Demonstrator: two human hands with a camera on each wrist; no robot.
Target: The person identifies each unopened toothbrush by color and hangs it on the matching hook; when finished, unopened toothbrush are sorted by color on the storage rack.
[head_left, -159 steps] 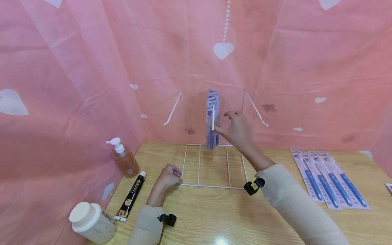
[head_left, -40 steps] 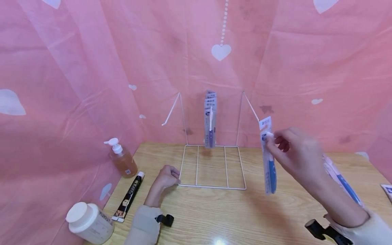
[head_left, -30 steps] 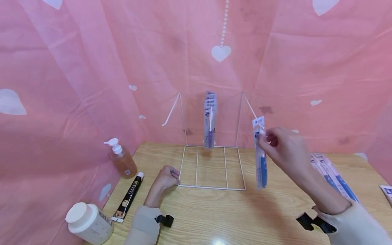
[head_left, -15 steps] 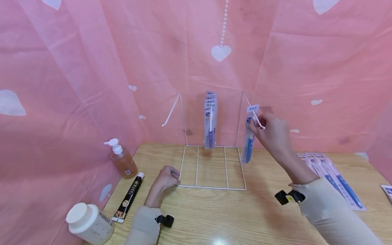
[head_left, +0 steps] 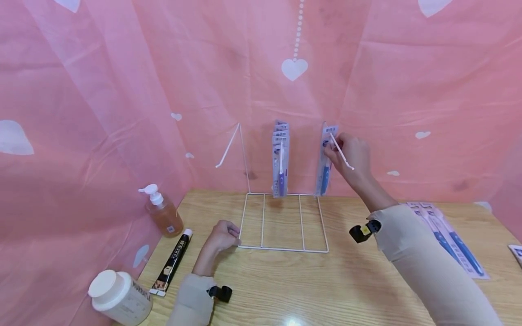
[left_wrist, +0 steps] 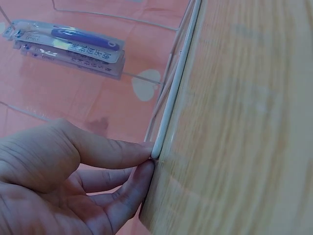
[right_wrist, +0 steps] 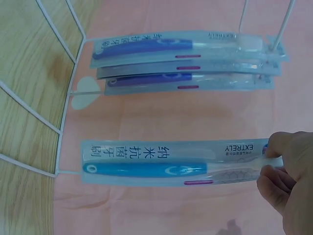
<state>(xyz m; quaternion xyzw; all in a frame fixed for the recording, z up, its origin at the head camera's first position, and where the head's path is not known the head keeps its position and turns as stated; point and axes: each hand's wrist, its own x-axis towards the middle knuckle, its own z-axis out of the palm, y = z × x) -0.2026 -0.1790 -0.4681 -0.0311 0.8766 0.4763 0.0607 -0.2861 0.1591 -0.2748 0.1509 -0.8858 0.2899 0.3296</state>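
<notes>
My right hand (head_left: 354, 158) pinches a packaged blue toothbrush (head_left: 324, 177) near its top. The pack hangs upright at the white wire rack's right-hand hook (head_left: 341, 152), whose bar passes in front of it. In the right wrist view, thumb and finger grip the blue toothbrush (right_wrist: 146, 169) at its head end. Several packaged purple toothbrushes (head_left: 280, 167) hang one behind another on the middle hook. My left hand (head_left: 222, 235) pinches the front left corner of the wire rack (head_left: 281, 248); the left wrist view shows thumb and fingertip at the rack's wire (left_wrist: 168, 112).
More packaged blue toothbrushes (head_left: 456, 240) lie on the table at right, near another pack (head_left: 518, 253) at the edge. At left stand a pump bottle (head_left: 164, 213), a black tube (head_left: 171, 262) and a white jar (head_left: 122, 296). The left hook (head_left: 228, 146) is bare.
My right hand leaves the middle hook, appears with a blue toothbrush from the right, brings it onto the right hook and slides it back along the bar. The left hand stays put.
</notes>
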